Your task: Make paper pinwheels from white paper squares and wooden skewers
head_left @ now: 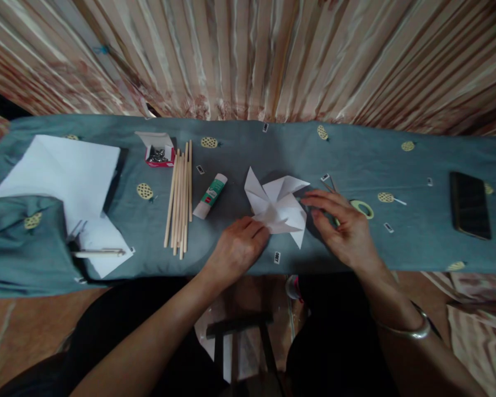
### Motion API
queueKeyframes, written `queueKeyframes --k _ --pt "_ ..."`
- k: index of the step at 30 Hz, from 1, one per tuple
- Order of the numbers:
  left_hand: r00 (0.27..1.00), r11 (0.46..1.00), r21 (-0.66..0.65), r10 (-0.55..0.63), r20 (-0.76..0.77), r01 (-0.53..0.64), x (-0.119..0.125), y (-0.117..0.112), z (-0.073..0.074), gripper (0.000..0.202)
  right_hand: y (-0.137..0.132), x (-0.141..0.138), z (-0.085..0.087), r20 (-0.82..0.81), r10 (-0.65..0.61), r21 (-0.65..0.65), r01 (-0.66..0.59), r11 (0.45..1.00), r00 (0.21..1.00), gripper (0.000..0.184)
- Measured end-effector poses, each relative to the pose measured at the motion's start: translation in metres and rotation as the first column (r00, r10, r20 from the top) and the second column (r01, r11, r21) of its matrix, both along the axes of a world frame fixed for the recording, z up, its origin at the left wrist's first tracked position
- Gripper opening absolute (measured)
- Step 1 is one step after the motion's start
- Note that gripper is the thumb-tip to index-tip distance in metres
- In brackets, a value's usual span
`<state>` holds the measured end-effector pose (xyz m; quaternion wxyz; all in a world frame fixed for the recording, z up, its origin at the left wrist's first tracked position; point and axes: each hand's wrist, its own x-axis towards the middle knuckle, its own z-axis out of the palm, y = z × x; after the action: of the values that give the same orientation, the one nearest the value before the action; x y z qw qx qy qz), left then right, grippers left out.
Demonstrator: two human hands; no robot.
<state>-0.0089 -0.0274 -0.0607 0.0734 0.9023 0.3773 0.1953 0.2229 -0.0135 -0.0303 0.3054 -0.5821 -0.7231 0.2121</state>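
Observation:
A white folded paper pinwheel (pixel 278 205) lies on the blue-grey cloth (pixel 248 154) in front of me. My left hand (pixel 237 247) rests knuckles up at its lower left edge, fingers curled and pressing the paper. To the right of the pinwheel is my right hand (pixel 344 226), fingers spread, its fingertips touching the pinwheel's right side. A glue stick (pixel 210 196) lies just left of the pinwheel.
Several wooden sticks (pixel 180 199) lie beside the glue stick. A small open box of pins (pixel 159 153) sits behind them. White paper sheets (pixel 66 176) lie far left, a dark phone (pixel 470 205) far right. Scissors with a green handle (pixel 361 208) sit behind my right hand.

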Motion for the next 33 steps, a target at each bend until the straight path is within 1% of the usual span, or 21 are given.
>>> queueKeyframes --k 2,4,8,12,15,17,21,24,28,33 --pt "0.999 0.999 -0.028 0.020 0.035 -0.019 0.000 0.001 0.000 0.017 0.001 -0.001 -0.002 0.036 0.107 0.033 -0.109 0.994 0.994 0.034" --pt "0.997 0.997 -0.062 0.039 0.068 -0.034 0.000 0.002 -0.001 0.019 0.002 -0.001 -0.004 0.067 0.166 0.032 -0.168 0.985 0.984 0.038" --pt "0.990 0.992 -0.114 0.063 0.124 -0.049 0.000 0.004 -0.002 0.016 0.001 -0.005 -0.007 0.085 0.189 0.036 -0.193 0.981 0.978 0.036" --pt "0.984 0.981 -0.184 0.091 0.154 -0.062 0.000 0.005 -0.001 0.016 0.000 -0.010 -0.007 0.019 0.196 -0.003 -0.196 0.981 0.980 0.023" --pt "0.981 0.972 -0.224 0.106 0.165 -0.067 0.001 0.006 -0.001 0.016 0.001 -0.014 -0.007 -0.039 0.178 -0.046 -0.180 0.983 0.983 0.012" --pt "0.978 0.971 -0.228 0.115 0.176 -0.073 0.002 0.006 -0.001 0.016 0.002 -0.017 -0.009 -0.047 0.152 -0.039 -0.154 0.987 0.987 0.013" --pt "0.968 0.971 -0.222 0.135 0.211 -0.087 0.003 0.003 -0.003 0.021 0.003 -0.024 -0.015 -0.005 0.094 0.037 -0.094 0.995 0.996 0.012" --pt "0.964 0.976 -0.211 0.103 0.246 -0.050 0.003 0.001 -0.005 0.026 0.003 -0.029 -0.019 0.039 0.062 0.066 -0.065 0.996 0.997 0.011" --pt "0.957 0.980 -0.199 0.054 0.285 0.004 0.003 0.001 -0.007 0.024 0.001 -0.033 -0.022 0.087 0.020 0.086 -0.028 0.996 0.996 0.012" --pt "0.945 0.969 -0.247 0.078 0.316 0.002 0.004 0.004 -0.009 0.020 0.000 -0.037 -0.022 0.135 -0.003 0.106 -0.012 0.994 0.991 0.008"
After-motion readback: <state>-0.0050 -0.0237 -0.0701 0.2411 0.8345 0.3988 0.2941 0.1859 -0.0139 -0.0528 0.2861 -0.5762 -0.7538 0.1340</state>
